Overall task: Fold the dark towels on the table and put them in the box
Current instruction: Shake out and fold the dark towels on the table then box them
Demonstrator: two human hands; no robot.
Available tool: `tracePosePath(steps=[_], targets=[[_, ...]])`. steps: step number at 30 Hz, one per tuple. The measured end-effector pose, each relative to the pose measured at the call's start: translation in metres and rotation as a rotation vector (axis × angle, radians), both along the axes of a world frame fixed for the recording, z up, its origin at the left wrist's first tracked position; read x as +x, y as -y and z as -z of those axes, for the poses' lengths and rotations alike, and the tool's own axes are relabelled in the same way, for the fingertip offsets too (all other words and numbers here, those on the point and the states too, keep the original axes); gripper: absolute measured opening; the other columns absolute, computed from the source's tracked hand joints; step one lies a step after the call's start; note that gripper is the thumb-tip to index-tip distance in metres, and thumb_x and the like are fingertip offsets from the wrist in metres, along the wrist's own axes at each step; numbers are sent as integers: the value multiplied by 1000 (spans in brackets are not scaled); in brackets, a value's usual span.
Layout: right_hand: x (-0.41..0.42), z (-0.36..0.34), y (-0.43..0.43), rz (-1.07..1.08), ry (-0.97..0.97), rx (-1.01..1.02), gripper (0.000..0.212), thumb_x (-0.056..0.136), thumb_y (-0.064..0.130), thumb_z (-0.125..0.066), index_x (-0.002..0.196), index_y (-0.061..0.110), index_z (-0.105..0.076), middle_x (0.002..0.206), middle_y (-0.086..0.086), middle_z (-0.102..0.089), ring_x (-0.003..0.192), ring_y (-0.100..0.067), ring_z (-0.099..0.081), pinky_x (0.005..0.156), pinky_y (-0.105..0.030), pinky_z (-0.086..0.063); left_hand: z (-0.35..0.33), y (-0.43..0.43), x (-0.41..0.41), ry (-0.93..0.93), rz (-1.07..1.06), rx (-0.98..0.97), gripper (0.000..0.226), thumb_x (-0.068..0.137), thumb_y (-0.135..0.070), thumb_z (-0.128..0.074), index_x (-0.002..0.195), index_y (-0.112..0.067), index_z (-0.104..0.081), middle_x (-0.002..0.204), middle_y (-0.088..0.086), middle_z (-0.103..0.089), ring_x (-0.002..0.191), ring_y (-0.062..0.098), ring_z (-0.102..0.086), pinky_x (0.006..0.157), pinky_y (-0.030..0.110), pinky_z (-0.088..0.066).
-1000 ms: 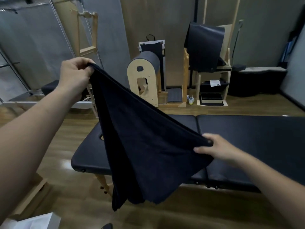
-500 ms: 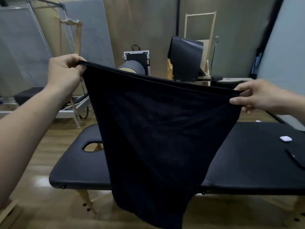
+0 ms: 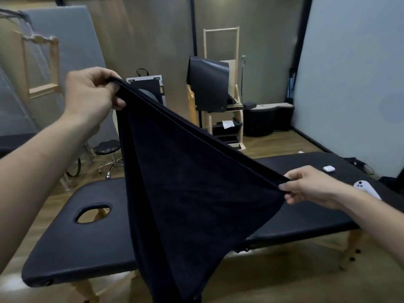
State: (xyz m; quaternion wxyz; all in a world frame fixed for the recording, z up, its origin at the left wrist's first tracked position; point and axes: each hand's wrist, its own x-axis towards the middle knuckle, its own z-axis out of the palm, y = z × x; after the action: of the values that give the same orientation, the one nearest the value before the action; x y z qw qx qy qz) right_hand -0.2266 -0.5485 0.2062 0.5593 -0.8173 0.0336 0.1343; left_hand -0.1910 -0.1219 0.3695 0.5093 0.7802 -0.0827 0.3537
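Right hand [image 3: 310,185] dropped toward 4 o'clock, tilting the dark towel [image 3: 188,189].
Left hand [image 3: 91,99] pinched its high corner at 10 o'clock above the counter [image 3: 76,248].

Towel [image 3: 196,193]: plain black, no pattern. Bench [image 3: 83,248] black w/ pale wood legs. Two small white items [image 3: 367,189] at its right end.

There is one dark towel [image 3: 192,193] in view, and two hands: the left hand [image 3: 91,99] and the right hand [image 3: 310,186], each pinching one corner of it. There is one black padded surface [image 3: 72,254], with one oval hole [image 3: 93,213] in it. On this surface lie two small white things: one white case [image 3: 329,168] and one white controller [image 3: 366,189]. On the floor behind stands one stool [image 3: 108,149] on wheels. No second towel is visible.
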Motion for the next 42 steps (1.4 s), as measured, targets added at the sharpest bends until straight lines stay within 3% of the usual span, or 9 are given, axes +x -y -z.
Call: tracePosePath(steps=[8, 14, 18, 22, 27, 32, 34, 37, 42], targets=[[-17, 9, -20, -150, -36, -374, 10, 72, -6, -69, 71, 4, -67, 59, -7, -68, 56, -17, -67, 56, -25, -53, 14, 4, -3, -40, -7, 2, 33, 94, 4, -55, 75, -21, -64, 51, -9, -63, 41, 4, -58, 51, 18, -56], [-21, 37, -58, -198, 82, -661, 14, 68, 20, -79, 66, 14, -67, 62, 3, -66, 56, -13, -61, 48, -26, -44, 8, 3, -9, 19, -13, 2, 32, 92, 4, -56, 74, -22, -65, 57, -6, -64, 43, 7, -58, 53, 23, -57], [-21, 57, -72, -154, 244, -765, 13, 82, 31, -69, 85, 19, -69, 77, -1, -69, 68, -21, -67, 57, -33, -58, 5, -5, -15, 33, -34, -30, 33, 92, 5, -54, 75, -21, -65, 55, -12, -65, 44, 7, -58, 53, 22, -56], [-15, 63, -72, -207, 325, -904, 29, 82, 12, -60, 108, 24, -59, 94, -4, -66, 80, -26, -65, 66, -42, -61, 7, -4, -19, 50, -27, -27, 33, 92, 6, -54, 75, -20, -64, 56, -12, -65, 45, 7, -58, 52, 20, -55], [-18, 63, -65, -423, 327, -877, 50, 88, 12, -59, 132, 35, -59, 118, 10, -61, 99, -18, -63, 76, -33, -56, 10, -10, -17, 43, -44, -17, 34, 92, 6, -55, 74, -21, -64, 54, -12, -65, 44, 6, -58, 52, 19, -55], [-12, 24, -42, -336, 151, -1048, 50, 69, 38, -69, 119, 36, -63, 105, 9, -69, 100, -17, -65, 81, -32, -56, 28, -26, -9, -17, -130, 37, 33, 92, 6, -55, 75, -20, -65, 54, -10, -64, 43, 5, -61, 53, 20, -58], [9, -16, -21, -234, 251, -1034, 37, 74, 29, -72, 111, 31, -69, 107, 3, -69, 104, -20, -64, 86, -34, -55, 36, -38, -3, -59, -182, 0, 34, 94, 4, -55, 74, -23, -66, 62, -4, -64, 43, 4, -61, 53, 19, -57], [37, -76, 8, -56, 520, -913, 14, 78, 10, -70, 81, 24, -69, 77, -2, -68, 73, -22, -62, 69, -31, -52, 36, -55, -1, -84, -239, -8, 26, 95, -1, -56, 81, -20, -66, 68, 5, -62, 42, 2, -59, 55, 20, -57], [50, -170, 16, -218, 444, -1261, 6, 83, 10, -65, 80, 15, -64, 73, -7, -68, 67, -25, -64, 64, -30, -50, 7, -51, 1, -43, -230, 72, 21, 94, 0, -57, 84, -15, -66, 66, 7, -60, 42, 2, -59, 51, 16, -55]])
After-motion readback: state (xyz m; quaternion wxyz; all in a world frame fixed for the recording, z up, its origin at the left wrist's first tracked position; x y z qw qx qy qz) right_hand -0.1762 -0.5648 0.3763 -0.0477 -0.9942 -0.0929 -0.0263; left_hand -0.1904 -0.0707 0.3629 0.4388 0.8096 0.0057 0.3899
